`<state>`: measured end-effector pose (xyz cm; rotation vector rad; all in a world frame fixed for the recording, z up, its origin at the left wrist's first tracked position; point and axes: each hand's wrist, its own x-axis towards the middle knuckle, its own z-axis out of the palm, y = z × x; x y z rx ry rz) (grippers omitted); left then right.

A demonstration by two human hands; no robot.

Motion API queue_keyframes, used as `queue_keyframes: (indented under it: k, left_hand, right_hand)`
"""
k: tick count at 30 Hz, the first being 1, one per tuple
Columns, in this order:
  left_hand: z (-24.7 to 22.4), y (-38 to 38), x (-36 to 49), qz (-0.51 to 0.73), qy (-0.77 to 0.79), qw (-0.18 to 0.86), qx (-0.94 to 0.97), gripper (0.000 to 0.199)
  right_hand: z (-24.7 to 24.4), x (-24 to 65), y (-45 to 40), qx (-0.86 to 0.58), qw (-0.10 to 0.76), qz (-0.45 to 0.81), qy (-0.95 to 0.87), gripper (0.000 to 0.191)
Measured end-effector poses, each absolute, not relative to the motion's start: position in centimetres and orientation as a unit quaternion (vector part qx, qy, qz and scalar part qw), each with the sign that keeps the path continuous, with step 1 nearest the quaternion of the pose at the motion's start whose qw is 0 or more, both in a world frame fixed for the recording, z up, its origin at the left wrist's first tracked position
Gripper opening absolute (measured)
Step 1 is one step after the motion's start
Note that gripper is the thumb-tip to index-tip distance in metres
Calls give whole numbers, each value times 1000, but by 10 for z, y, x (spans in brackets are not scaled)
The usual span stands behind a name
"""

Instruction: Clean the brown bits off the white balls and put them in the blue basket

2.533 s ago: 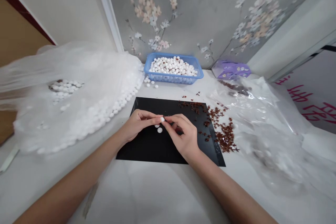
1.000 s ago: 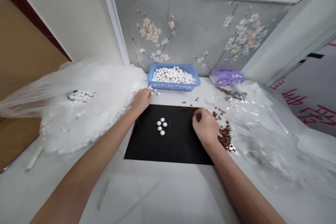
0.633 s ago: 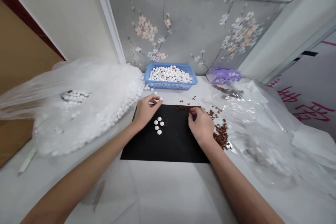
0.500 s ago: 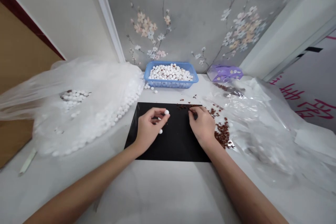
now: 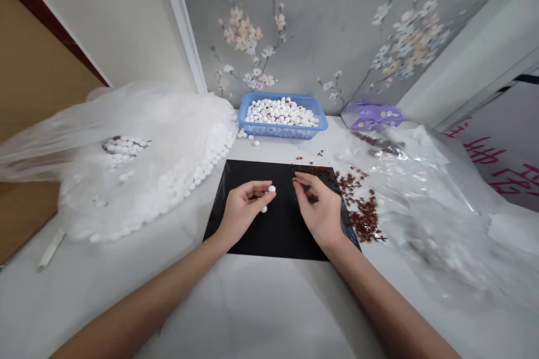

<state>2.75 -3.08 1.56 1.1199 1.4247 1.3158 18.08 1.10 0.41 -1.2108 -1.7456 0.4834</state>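
Observation:
Over the left part of a black mat (image 5: 278, 235), my left hand (image 5: 244, 207) pinches a white ball (image 5: 272, 189) between thumb and fingers. Another white ball (image 5: 264, 209) shows just below that thumb. My right hand (image 5: 322, 207) is over the mat's right side, its thumb and index fingertips close together; whatever they hold is too small to make out. Small reddish-brown star-shaped pieces (image 5: 365, 216) lie heaped beside my right hand, spreading along the mat's upper right edge.
A blue basket (image 5: 283, 130) full of white balls stands against the wall. A large white translucent bag (image 5: 147, 190) of balls lies at left. Clear plastic bags (image 5: 438, 219) cover the right side, with a purple packet (image 5: 374, 116) behind. A pale green strip (image 5: 51, 248) is at far left.
My right hand has moved left, away from the brown pieces and toward my left hand. My left hand still holds the white ball. The view has shifted slightly.

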Motion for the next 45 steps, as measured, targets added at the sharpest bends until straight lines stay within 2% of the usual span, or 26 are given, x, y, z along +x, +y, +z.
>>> queue_keyframes:
  k: [4,8,24,34,45]
  left_hand:
    - [15,-30,27,530,556,448,458,28]
    - [14,-30,27,523,528,464,483,24]
    - [17,-31,26,488,552,484,472,25]
    - [16,-28,23,511,523,520,441,19]
    - [14,-28,21,496,514,526,461,17]
  right_hand:
    - [9,178,3,-427,498,189,-731,17]
    - [11,178,-1,-374,493,190,-762,18]
    - [6,174,-6,-397,482,280,-729,10]
    - [2,173,-4,-337,469,311,-755,28]
    - [3,176,-1,-325,456,295,-774,27]
